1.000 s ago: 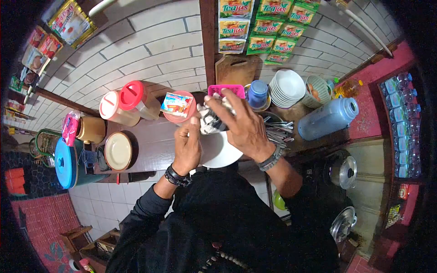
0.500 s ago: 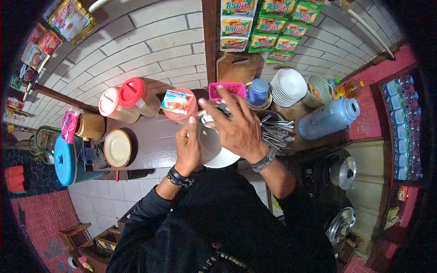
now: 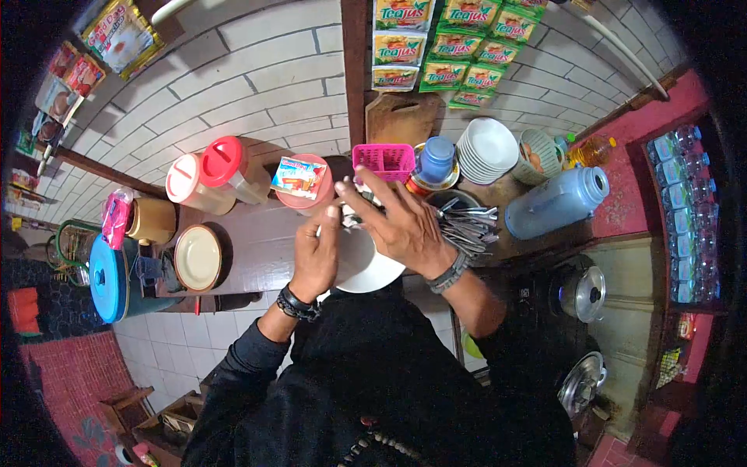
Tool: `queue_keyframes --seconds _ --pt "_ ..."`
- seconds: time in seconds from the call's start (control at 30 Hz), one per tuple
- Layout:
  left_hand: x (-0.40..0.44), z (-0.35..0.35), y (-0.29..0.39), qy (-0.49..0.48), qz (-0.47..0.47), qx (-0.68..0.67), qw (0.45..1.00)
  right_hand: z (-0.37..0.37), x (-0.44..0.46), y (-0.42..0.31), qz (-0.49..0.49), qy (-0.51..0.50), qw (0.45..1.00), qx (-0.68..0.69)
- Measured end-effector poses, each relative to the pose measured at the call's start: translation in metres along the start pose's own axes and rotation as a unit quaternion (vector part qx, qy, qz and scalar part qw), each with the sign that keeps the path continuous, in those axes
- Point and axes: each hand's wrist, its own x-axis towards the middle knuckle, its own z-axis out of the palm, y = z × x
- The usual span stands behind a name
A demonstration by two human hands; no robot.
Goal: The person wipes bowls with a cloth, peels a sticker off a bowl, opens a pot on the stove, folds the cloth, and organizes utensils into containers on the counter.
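Observation:
A white bowl (image 3: 369,271) stands at the near edge of the counter, under both my hands. Between my fingers, above the bowl's far side, is a small silvery-white packet (image 3: 352,212); my hands hide most of it. My left hand (image 3: 317,253) is closed on its left side, thumb up, with the other fingers mostly hidden. My right hand (image 3: 408,232) reaches over it from the right, back of the hand up, fingers bent and gripping the packet. What lies inside the bowl is mostly covered by my right hand.
A holder of spoons and forks (image 3: 471,227) is right of my right hand. Behind are a pink basket (image 3: 381,161), blue cups (image 3: 437,159) and stacked white bowls (image 3: 489,152). A blue thermos (image 3: 556,204) stands right; a lidded tub (image 3: 305,187) and cream plate (image 3: 198,258) are left.
Both hands remain together over the bowl, the fingers shifting slightly around the packet. The whole view has moved a little, so the counter things appear slightly further left.

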Motion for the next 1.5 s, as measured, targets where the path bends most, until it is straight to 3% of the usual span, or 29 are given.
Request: queue_keyframes --seconds 0.03,0.07,0.13,0.2,0.27,0.37,0.43,0.47,0.5,0.53,0.57,0.6,0.7,0.77,0.8,0.9,0.93,1.0,1.03,1.2,1.27,1.33,1.43,1.5 --pt "0.001 -0.008 -0.006 -0.002 -0.018 0.029 0.999 0.002 0.003 0.004 -0.014 0.067 0.996 0.052" --pt "0.001 -0.007 -0.009 -0.003 -0.016 0.028 0.999 0.007 0.003 0.005 -0.014 0.068 0.996 0.050" --pt "0.002 -0.005 0.001 0.075 -0.035 -0.108 0.991 0.021 0.005 0.001 0.119 0.251 0.949 0.151" --pt "0.005 -0.003 -0.004 0.091 -0.060 -0.102 0.989 0.040 0.002 -0.020 0.235 0.315 0.857 0.333" --pt "0.003 0.013 0.011 0.178 -0.002 -0.109 0.978 0.044 -0.002 -0.029 0.258 0.338 0.840 0.337" --pt "-0.002 0.002 0.003 0.109 -0.006 -0.131 0.985 0.036 -0.013 -0.010 0.253 0.260 0.838 0.407" --pt "0.003 -0.009 0.014 0.009 -0.018 -0.141 0.990 0.012 -0.016 0.004 0.163 0.190 0.908 0.336" --pt "0.009 -0.013 0.018 0.009 -0.017 -0.141 0.990 0.002 -0.018 0.008 0.126 0.137 0.931 0.314" --pt "0.015 -0.016 0.020 -0.082 -0.016 -0.107 0.991 -0.008 -0.017 0.006 0.114 0.075 0.941 0.309" --pt "0.017 -0.018 0.021 -0.173 -0.014 -0.071 0.982 -0.009 -0.016 0.005 0.113 0.074 0.941 0.310" --pt "0.017 -0.019 0.014 -0.202 -0.044 -0.055 0.977 -0.010 -0.015 0.005 0.070 0.043 0.954 0.289" --pt "0.018 -0.014 0.013 -0.227 -0.004 0.024 0.974 -0.011 -0.014 0.005 0.027 0.011 0.963 0.266" --pt "0.010 -0.010 0.008 -0.201 -0.021 0.045 0.978 -0.019 -0.005 0.004 0.025 0.001 0.968 0.249" --pt "0.008 -0.006 0.003 -0.106 -0.007 -0.021 0.994 -0.019 -0.003 0.003 0.056 0.013 0.971 0.230" --pt "0.009 -0.005 0.002 -0.106 -0.007 -0.021 0.994 -0.014 -0.003 0.004 0.056 0.013 0.972 0.230" --pt "0.013 -0.005 -0.002 -0.040 0.038 -0.017 0.998 -0.003 -0.007 0.006 0.096 0.095 0.950 0.283" --pt "0.011 -0.008 -0.003 -0.037 0.039 -0.018 0.998 -0.002 -0.006 0.007 0.094 0.093 0.950 0.283" --pt "0.005 -0.015 -0.003 -0.123 -0.060 0.003 0.991 -0.002 -0.006 0.007 0.074 0.079 0.953 0.284" --pt "0.004 -0.012 0.000 -0.111 -0.018 0.027 0.993 -0.010 -0.004 0.006 0.074 0.050 0.958 0.274" --pt "0.005 -0.010 -0.001 -0.046 -0.025 0.021 0.998 0.003 -0.001 0.012 0.069 0.088 0.958 0.262" --pt "0.014 0.003 0.011 0.090 -0.073 -0.112 0.987 0.027 -0.004 -0.002 0.205 0.255 0.876 0.354" --pt "0.018 0.010 0.007 0.119 -0.048 -0.116 0.985 0.047 -0.006 -0.018 0.262 0.328 0.845 0.332" --pt "0.017 0.010 -0.003 0.130 -0.019 -0.080 0.988 0.037 -0.007 -0.008 0.222 0.271 0.905 0.243" --pt "0.012 0.002 0.009 0.024 -0.016 0.025 0.999 0.016 0.000 0.011 0.141 0.193 0.944 0.227"
